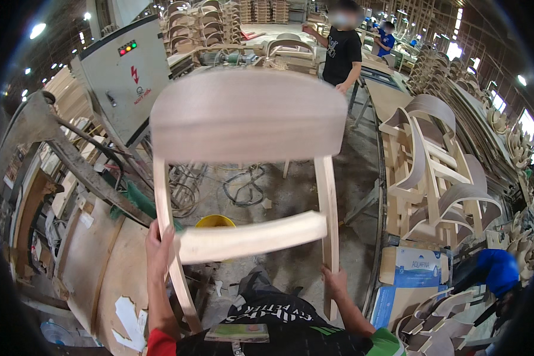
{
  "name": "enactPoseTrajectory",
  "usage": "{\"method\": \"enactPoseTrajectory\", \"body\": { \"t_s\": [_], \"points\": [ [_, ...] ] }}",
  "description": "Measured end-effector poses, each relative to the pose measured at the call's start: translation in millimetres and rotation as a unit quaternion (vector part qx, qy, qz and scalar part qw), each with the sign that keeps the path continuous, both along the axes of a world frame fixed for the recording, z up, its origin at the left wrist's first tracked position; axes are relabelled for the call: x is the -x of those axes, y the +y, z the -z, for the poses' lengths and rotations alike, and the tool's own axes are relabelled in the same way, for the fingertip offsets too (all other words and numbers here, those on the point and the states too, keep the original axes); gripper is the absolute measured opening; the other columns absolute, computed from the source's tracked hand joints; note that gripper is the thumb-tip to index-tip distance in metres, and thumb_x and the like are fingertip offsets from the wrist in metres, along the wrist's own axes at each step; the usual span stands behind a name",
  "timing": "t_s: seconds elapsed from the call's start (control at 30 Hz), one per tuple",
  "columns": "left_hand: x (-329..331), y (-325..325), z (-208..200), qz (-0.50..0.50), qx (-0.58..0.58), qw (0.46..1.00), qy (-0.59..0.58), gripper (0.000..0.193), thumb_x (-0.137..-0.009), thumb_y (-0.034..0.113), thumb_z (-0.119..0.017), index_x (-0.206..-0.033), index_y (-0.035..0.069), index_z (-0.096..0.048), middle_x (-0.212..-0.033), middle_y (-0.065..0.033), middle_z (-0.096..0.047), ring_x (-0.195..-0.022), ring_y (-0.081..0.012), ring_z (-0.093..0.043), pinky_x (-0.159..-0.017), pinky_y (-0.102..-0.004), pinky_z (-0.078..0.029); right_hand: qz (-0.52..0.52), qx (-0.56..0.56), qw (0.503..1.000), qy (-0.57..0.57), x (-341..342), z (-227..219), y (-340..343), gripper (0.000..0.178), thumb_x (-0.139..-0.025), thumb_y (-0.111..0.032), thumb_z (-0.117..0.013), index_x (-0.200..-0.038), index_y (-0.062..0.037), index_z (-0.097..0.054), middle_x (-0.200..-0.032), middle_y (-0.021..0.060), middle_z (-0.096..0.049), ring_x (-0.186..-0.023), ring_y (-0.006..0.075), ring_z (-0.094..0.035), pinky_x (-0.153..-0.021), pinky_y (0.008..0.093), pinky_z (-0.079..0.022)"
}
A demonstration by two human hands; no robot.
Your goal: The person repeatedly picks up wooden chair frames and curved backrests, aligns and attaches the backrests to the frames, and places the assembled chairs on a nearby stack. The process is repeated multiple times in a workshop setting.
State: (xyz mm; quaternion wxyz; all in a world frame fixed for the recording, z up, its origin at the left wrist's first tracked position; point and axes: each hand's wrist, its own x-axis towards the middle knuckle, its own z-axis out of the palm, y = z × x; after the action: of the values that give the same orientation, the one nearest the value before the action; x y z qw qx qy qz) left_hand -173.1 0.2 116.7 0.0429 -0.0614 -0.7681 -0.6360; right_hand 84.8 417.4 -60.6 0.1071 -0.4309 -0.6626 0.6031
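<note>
A pale wooden chair back frame (252, 237) is held up in front of me. It has a wide curved backrest (249, 118) at the top, two legs and a crossrail between them. Around the left leg, level with the crossrail, my left hand (159, 249) is closed. Lower down on the other side, my right hand (334, 281) grips the right leg. The backrest is slightly blurred, and its far side is hidden from me.
A grey electrical cabinet (115, 77) stands at the left behind a metal frame (71, 151). Coiled cables (243, 187) and a yellow bucket (215, 221) are on the floor. At right, several chair frames (436, 172) rest on a bench near a blue carton (418, 266). A person (342, 50) stands ahead.
</note>
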Motion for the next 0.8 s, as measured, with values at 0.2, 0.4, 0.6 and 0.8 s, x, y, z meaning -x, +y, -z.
{"method": "enactPoseTrajectory", "body": {
  "t_s": [0.2, 0.4, 0.6, 0.8],
  "points": [
    [62, 63, 69, 0.077, 0.029, 0.987, -0.137, 0.044, -0.093, 0.017, -0.08, -0.127, 0.004, -0.056, -0.079, 0.0005, -0.061, -0.063, -0.0086, -0.058, -0.055, -0.0257, -0.049, 0.103, 0.013, 0.992, 0.076, 118, -29, 67, 0.038, -0.087, -0.031, -0.085, -0.104, -0.0003, -0.072, -0.08, 0.0033, -0.067, -0.066, 0.0131, -0.062, -0.06, 0.032, -0.049],
    [189, 143, 129, 0.076, -0.016, 0.977, -0.196, 0.031, -0.09, 0.005, -0.074, -0.113, 0.001, -0.056, -0.081, -0.0061, -0.062, -0.059, -0.0123, -0.06, -0.05, -0.0283, -0.051, 0.087, -0.058, 0.995, -0.008, 266, -42, 168, 0.05, -0.083, -0.04, -0.087, -0.108, 0.0014, -0.073, -0.083, 0.0067, -0.07, -0.069, 0.0166, -0.065, -0.065, 0.0363, -0.052],
    [373, 233, 107, 0.086, -0.013, 0.968, -0.233, 0.028, -0.086, 0.006, -0.07, -0.108, -0.003, -0.057, -0.072, -0.0065, -0.061, -0.053, -0.0165, -0.061, -0.049, -0.0328, -0.051, 0.03, -0.205, 0.974, -0.09, 442, -107, 264, 0.064, -0.084, -0.053, -0.081, -0.114, 0.0037, -0.074, -0.093, 0.0198, -0.076, -0.089, 0.0332, -0.075, -0.08, 0.0452, -0.056],
    [522, 322, 70, 0.112, -0.099, 0.963, -0.223, 0.015, -0.087, 0.006, -0.068, -0.096, -0.002, -0.06, -0.073, -0.0084, -0.06, -0.054, -0.0199, -0.059, -0.049, -0.034, -0.051, -0.005, -0.166, 0.98, -0.108, 581, -196, 344, 0.061, -0.082, -0.048, -0.082, -0.113, 0.0036, -0.075, -0.105, 0.0203, -0.077, -0.1, 0.0341, -0.075, -0.088, 0.0454, -0.057]
  ]
}}
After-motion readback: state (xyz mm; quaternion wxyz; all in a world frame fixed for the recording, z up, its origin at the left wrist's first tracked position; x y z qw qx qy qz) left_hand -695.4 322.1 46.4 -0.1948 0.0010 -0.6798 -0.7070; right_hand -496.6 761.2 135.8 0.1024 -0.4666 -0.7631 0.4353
